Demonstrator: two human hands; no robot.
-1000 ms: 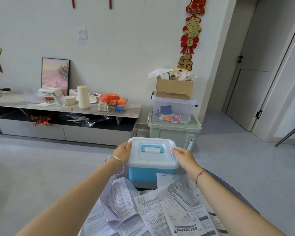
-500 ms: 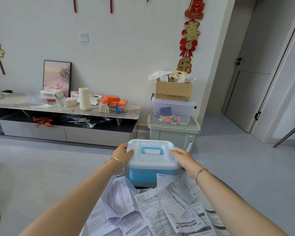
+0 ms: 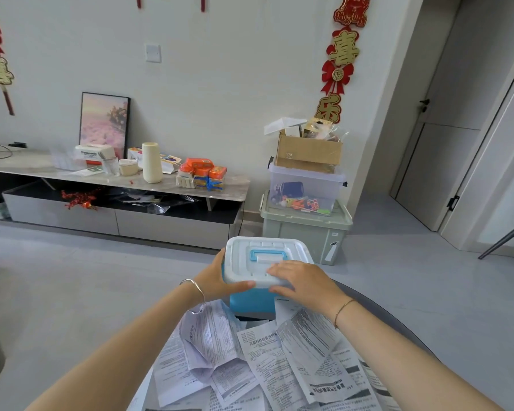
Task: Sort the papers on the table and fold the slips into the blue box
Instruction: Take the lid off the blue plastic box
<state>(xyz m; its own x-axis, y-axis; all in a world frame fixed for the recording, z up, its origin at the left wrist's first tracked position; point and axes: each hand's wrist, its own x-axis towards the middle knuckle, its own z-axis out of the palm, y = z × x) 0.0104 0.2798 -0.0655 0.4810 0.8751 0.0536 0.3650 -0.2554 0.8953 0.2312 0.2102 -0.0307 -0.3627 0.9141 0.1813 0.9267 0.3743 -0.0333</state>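
Observation:
The blue box (image 3: 251, 301) with a white lid (image 3: 261, 256) and a blue handle stands at the far edge of the dark round table (image 3: 380, 310). My left hand (image 3: 217, 280) grips the lid's left front corner, thumb along its front rim. My right hand (image 3: 303, 280) holds the lid's right front edge, fingers on top and thumb underneath. The lid is closed on the box. Several printed paper slips (image 3: 258, 357) lie scattered and overlapping on the table between my forearms.
A low TV cabinet (image 3: 116, 185) with packets and a cup runs along the far wall. Stacked storage bins (image 3: 306, 221) topped by a cardboard box stand behind the table. Grey floor surrounds the table; doors are at the right.
Both hands slid from the box's sides to the lid's front edge. My right hand moved leftward onto the lid's top. The box has stayed in place.

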